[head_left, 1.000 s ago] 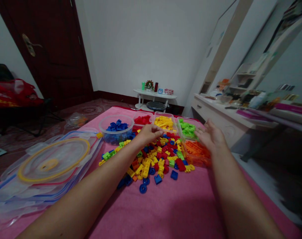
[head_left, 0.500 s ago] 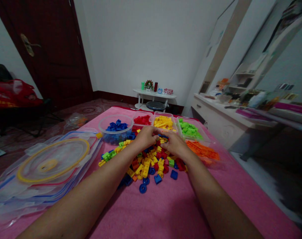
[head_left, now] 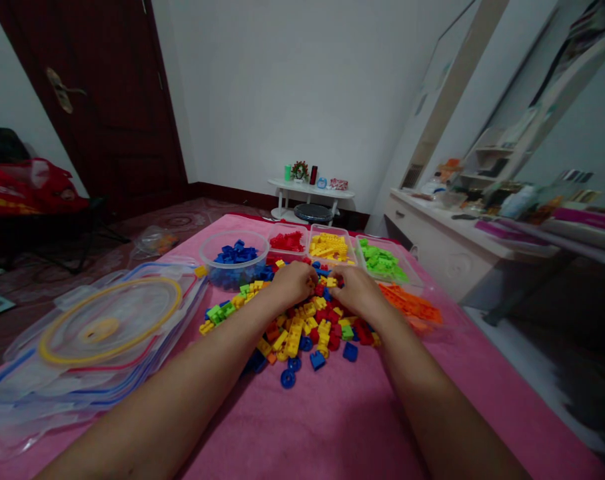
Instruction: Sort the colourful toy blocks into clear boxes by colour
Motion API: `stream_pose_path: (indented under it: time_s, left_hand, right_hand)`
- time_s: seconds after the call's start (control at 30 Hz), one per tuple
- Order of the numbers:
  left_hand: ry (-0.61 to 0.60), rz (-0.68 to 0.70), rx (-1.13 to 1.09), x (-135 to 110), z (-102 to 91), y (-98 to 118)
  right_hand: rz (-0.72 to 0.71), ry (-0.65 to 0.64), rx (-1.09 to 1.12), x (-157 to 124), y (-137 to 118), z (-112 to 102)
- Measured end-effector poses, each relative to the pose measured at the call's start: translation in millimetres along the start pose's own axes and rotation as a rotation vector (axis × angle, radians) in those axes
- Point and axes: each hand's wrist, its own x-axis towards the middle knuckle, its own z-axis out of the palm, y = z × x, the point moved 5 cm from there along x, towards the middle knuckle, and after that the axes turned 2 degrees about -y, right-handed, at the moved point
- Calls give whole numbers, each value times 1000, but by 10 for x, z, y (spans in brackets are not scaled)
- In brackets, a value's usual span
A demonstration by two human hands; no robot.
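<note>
A loose pile of mixed toy building bricks (head_left: 302, 328) lies in the middle of the pink cloth. My left hand (head_left: 295, 283) rests over the far part of the pile, its fingers curled inward. Facing it, my right hand (head_left: 357, 288) is also closed, thumb and forefinger bent beside a small yellow brick (head_left: 331, 283). What either hand has between its fingertips is too small and partly hidden. Behind the hands stand a round tub of blue bricks (head_left: 236, 253) and clear boxes with red bricks (head_left: 287, 241), yellow bricks (head_left: 330, 247) and green bricks (head_left: 382, 259).
Orange bricks (head_left: 411, 305) sit in a box at the right. Stacked clear lids (head_left: 107, 327) cover the left side of the pink cloth (head_left: 307, 433). A white dresser (head_left: 432, 230) stands to the right, and a small white shelf (head_left: 310, 189) by the wall.
My hands have drawn apart; their fingertips were close together over the pile and are now curled with a gap between. The view has shifted slightly.
</note>
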Motion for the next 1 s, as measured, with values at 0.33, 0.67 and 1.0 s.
stream_pose_path:
  time_s: [0.33,0.67,1.0]
  left_hand:
    - [17,-41,82,-26,12,3]
    - [45,-47,132,-22,-17,17]
    - [8,-18,160,-6,47,15]
  right_hand:
    - [50,-17,-73,-19,-9,40]
    - [-253,-138,173,-95,-292,56]
    - [-237,-178,121,-129,-328,103]
